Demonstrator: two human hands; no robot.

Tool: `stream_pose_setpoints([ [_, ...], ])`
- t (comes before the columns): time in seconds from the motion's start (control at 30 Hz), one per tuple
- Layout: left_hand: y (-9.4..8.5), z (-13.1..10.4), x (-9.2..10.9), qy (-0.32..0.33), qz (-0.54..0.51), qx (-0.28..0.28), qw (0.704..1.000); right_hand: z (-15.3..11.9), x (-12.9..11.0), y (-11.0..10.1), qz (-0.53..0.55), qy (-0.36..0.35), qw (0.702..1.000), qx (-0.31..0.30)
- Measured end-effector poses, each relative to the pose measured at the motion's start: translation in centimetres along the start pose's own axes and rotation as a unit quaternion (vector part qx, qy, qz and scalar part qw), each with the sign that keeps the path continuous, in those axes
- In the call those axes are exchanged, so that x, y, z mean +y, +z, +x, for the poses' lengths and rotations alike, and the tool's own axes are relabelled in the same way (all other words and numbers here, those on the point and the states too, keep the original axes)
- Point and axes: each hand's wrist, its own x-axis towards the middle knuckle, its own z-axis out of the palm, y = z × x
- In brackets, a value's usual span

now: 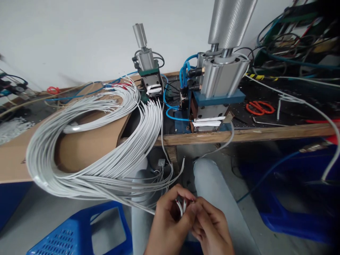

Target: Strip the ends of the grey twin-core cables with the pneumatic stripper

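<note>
Low in front of my knees, my left hand (172, 216) is closed around a few white cable ends (181, 208) with small dark red tips. My right hand (211, 225) pinches at one tip, its thumb and fingers meeting those of my left hand. What exactly sits between the right fingertips is too small to make out. From behind my left hand, white cables run left into a large coiled bundle (42, 152). That bundle lies on a cardboard sheet (79, 148), its many loose ends fanning toward the bench machines.
A large pneumatic machine (223, 78) with blue hoses stands at the bench edge (255, 134), a smaller one (147, 67) behind it. Orange-handled scissors (260, 108) lie to the right. A blue plastic stool (74, 230) is at lower left; a white cable (313, 102) hangs at right.
</note>
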Motion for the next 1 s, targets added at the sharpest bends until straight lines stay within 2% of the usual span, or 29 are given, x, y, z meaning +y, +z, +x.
stream_pose_setpoints([
  [0.27, 0.1, 0.5, 0.1, 0.032, 0.035, -0.022, 0.999, -0.1, -0.2, -0.4, -0.053, -0.011, 0.999, 0.006],
  [0.37, 0.1, 0.6, 0.4, -0.003, -0.008, -0.062, 0.998, -0.4, -1.0, -0.9, -0.138, -0.036, 0.990, 0.007],
  [0.43, 0.2, 0.8, 0.8, -0.020, -0.028, -0.078, 0.996, -0.5, -1.9, -1.6, -0.200, -0.083, 0.976, 0.029],
  [0.47, 0.2, 1.0, 1.1, -0.020, -0.024, -0.074, 0.997, -0.5, -2.4, -2.1, -0.226, -0.121, 0.966, 0.035],
  [0.53, 0.2, 1.5, 1.8, -0.014, 0.003, -0.059, 0.998, -0.2, -3.6, -3.0, -0.279, -0.223, 0.934, -0.003],
  [0.57, 0.3, 1.8, 2.1, -0.011, 0.018, -0.050, 0.999, 0.1, -4.3, -3.4, -0.313, -0.276, 0.907, -0.047],
  [0.63, 0.4, 2.4, 2.9, -0.004, 0.035, -0.040, 0.999, 1.0, -5.5, -4.0, -0.398, -0.362, 0.834, -0.123],
  [0.67, 0.6, 2.6, 3.3, 0.002, 0.037, -0.032, 0.999, 1.6, -6.1, -4.1, -0.437, -0.389, 0.799, -0.136],
  [0.73, 0.9, 3.0, 4.0, 0.023, 0.023, 0.002, 0.999, 3.0, -7.1, -4.2, -0.485, -0.430, 0.754, -0.104],
  [0.8, 1.2, 3.1, 4.7, 0.045, -0.013, 0.044, 0.998, 4.5, -8.1, -4.1, -0.489, -0.459, 0.740, -0.049],
  [0.87, 1.5, 3.1, 5.3, 0.064, -0.054, 0.078, 0.993, 6.2, -9.1, -3.9, -0.479, -0.476, 0.737, -0.003],
  [1.0, 1.8, 2.8, 6.5, 0.085, -0.092, 0.116, 0.985, 8.9, -11.0, -3.2, -0.454, -0.494, 0.740, 0.044],
])
